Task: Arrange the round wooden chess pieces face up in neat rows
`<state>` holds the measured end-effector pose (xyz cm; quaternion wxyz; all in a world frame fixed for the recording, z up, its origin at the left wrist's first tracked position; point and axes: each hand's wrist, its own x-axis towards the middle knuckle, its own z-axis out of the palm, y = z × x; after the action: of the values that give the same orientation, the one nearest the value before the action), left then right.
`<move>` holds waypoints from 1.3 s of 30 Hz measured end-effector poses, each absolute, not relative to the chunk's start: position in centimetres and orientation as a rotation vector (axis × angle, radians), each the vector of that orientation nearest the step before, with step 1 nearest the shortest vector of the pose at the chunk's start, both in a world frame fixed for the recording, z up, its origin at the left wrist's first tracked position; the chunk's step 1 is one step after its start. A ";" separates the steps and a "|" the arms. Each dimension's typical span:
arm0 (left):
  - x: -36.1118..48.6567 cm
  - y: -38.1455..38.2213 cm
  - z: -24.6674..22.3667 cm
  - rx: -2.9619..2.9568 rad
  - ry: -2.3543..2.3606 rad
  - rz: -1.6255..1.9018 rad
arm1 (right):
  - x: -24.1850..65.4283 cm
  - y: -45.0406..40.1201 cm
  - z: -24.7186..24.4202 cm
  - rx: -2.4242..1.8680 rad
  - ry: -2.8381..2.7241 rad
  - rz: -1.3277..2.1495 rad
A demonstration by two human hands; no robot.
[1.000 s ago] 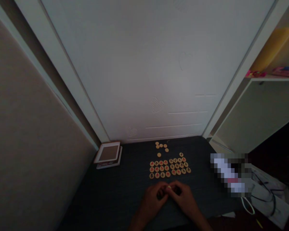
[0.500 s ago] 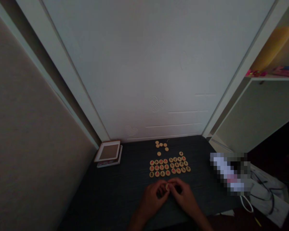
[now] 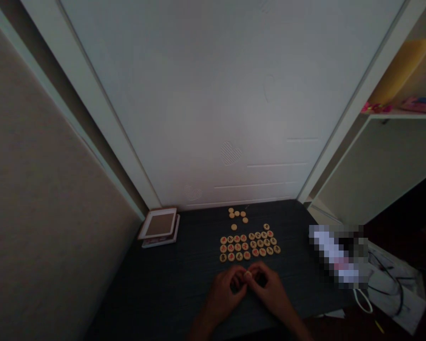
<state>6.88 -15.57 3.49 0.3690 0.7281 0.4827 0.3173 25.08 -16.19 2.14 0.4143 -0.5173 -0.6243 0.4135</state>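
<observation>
Between the fingertips of both hands is one round wooden xiangqi piece (image 3: pixel 247 274), mostly covered by the fingers. My left hand (image 3: pixel 225 290) pinches it from the left and my right hand (image 3: pixel 268 284) from the right, just above the dark table near its front. Beyond the hands lie rows of xiangqi pieces (image 3: pixel 239 256) with red or black characters facing up. A single black-marked piece (image 3: pixel 266 227) sits behind the right-hand rows. Farther back, several plain-faced pieces (image 3: pixel 237 213) are scattered, one of them (image 3: pixel 234 227) closer to the rows.
A box lid or tray (image 3: pixel 158 224) rests on another flat box (image 3: pixel 161 244) at the table's left rear. A white door panel (image 3: pixel 206 104) rises behind the dark table (image 3: pixel 177 279). At right are a blurred-out object (image 3: pixel 335 255), a white cable (image 3: pixel 362 301) and a shelf (image 3: pixel 404 114).
The piece has turned between my fingertips: a red mark showed on it before, and now a pale surface shows. Both hands stay in nearly the same place.
</observation>
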 end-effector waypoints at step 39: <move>6.6 -15.8 3.4 1.885 1.245 0.877 | 33.2 2.1 6.6 -1.371 -1.790 0.877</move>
<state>6.57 -15.83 3.37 0.3517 0.7281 0.4810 0.3387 33.19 2.06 6.59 0.3533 -0.5300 -0.6923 0.3392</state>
